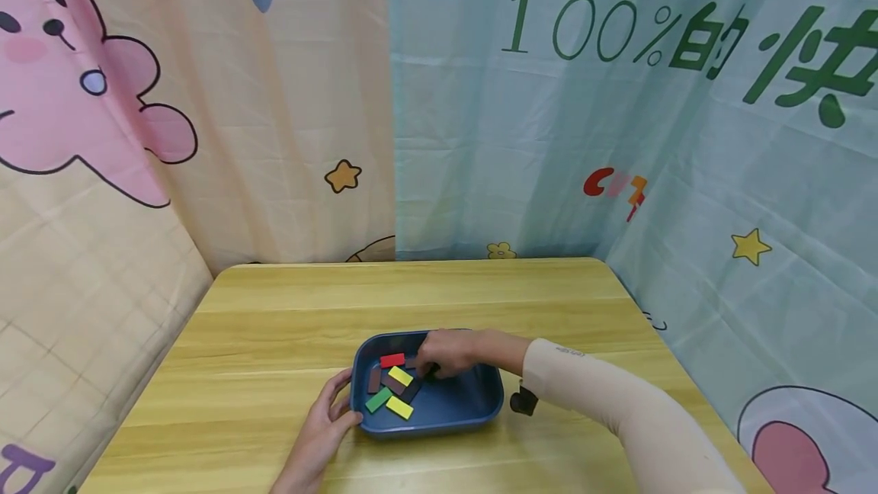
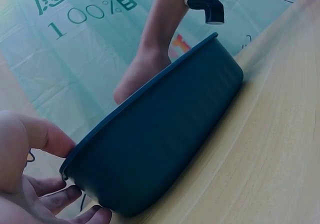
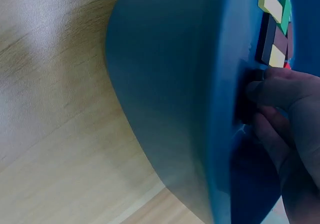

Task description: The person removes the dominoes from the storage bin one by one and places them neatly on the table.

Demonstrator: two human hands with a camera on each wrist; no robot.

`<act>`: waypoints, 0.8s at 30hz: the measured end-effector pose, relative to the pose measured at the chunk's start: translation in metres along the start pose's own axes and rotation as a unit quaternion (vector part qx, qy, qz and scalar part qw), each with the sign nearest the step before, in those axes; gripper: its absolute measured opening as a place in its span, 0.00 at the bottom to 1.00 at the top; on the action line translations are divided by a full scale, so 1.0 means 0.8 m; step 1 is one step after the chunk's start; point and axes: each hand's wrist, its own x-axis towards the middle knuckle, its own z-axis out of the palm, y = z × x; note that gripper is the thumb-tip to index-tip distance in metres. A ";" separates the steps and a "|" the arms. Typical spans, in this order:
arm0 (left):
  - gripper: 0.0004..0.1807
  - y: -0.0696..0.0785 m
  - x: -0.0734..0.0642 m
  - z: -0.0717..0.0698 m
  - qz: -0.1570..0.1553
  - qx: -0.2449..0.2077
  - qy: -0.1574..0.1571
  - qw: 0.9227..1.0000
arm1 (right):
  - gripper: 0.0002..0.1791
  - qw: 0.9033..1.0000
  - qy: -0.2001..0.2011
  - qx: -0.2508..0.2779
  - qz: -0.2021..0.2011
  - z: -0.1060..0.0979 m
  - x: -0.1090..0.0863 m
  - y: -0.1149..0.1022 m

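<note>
A blue plastic tray (image 1: 453, 410) with rounded corners sits on the table. My left hand (image 1: 329, 418) holds its left end, the thumb by the near corner and the fingers along the outer wall. My right hand (image 1: 446, 353) reaches down inside the tray, and its thumb and fingers pinch a black block (image 3: 243, 99), partly hidden by them. Left of that hand lie several small rectangular blocks: a red block (image 1: 392, 360), a yellow block (image 1: 401, 376), another yellow block (image 1: 399, 407), a green block (image 1: 379, 399), brown blocks (image 1: 373, 380) and a black block (image 1: 410, 392).
The wooden table (image 1: 274, 311) reaches back to a beige curtain (image 1: 295, 97) and a light blue curtain (image 1: 466, 136). A black wrist camera (image 1: 524, 401) hangs from the right sleeve (image 1: 583, 380), just beyond the tray's right end.
</note>
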 end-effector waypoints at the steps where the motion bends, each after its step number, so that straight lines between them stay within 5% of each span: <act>1: 0.39 0.000 0.000 -0.001 0.004 0.000 0.000 1.000 | 0.15 1.000 -0.001 0.000 -0.001 -0.001 0.001 0.000; 12: 0.39 -0.003 -0.003 -0.004 0.016 -0.004 -0.003 1.000 | 0.14 0.999 0.000 0.030 0.012 -0.013 0.007 -0.005; 24: 0.39 -0.003 -0.001 0.002 0.013 -0.005 0.001 1.000 | 0.11 0.985 -0.031 0.153 0.071 -0.037 -0.010 -0.002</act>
